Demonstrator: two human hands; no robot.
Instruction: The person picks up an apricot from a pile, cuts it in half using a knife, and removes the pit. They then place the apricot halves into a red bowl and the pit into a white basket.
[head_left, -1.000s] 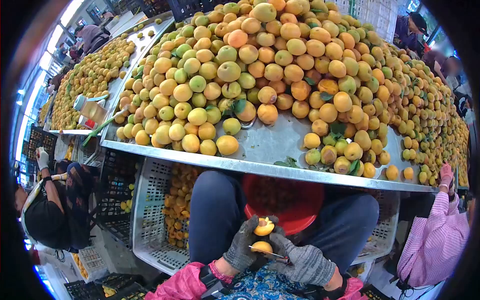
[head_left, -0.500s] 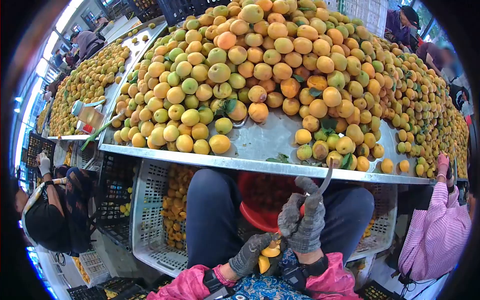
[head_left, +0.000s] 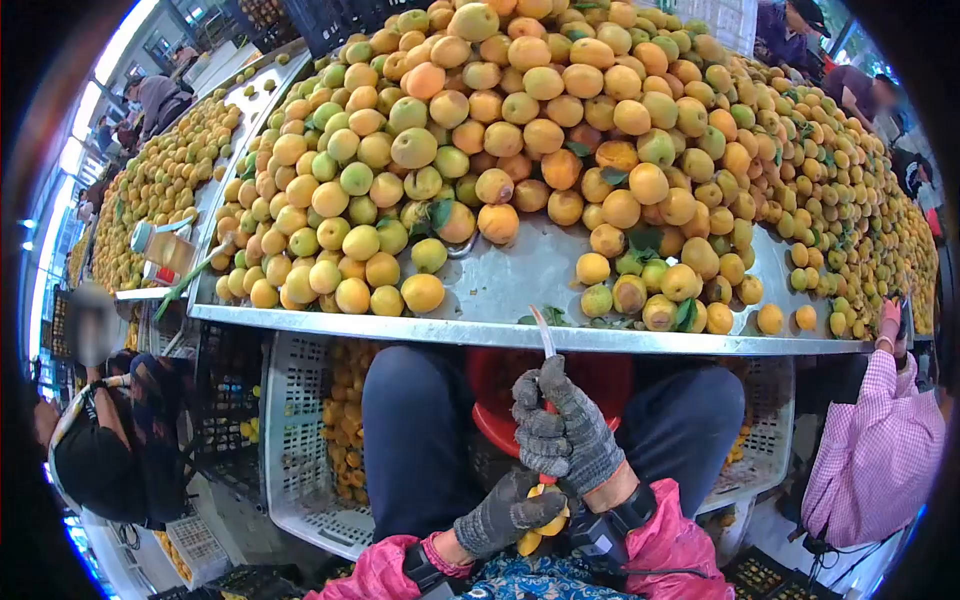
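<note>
My right hand (head_left: 568, 425), in a grey knit glove, is closed around the red handle of a small curved knife (head_left: 545, 332). Its blade points up and away, over the metal table edge. Just below, my left hand (head_left: 505, 516), gloved too, grips cut apricot pieces (head_left: 545, 524) close to my lap. The two hands nearly touch, and a bit of red shows between them. Beyond the edge, a big heap of yellow, orange and greenish apricots (head_left: 545, 82) lies on the metal table (head_left: 500, 285).
Under the table, between my knees, sits a red basin (head_left: 490, 415). A white crate (head_left: 290, 440) of cut apricots stands left of my legs, another crate (head_left: 765, 430) right. A co-worker in a pink checked top (head_left: 870, 450) works at right; another person (head_left: 110, 455) is at left.
My right hand has moved left and lower, swinging the knife blade from leaning right to leaning slightly left. My left hand keeps the apricot pieces. The view has shifted a little.
</note>
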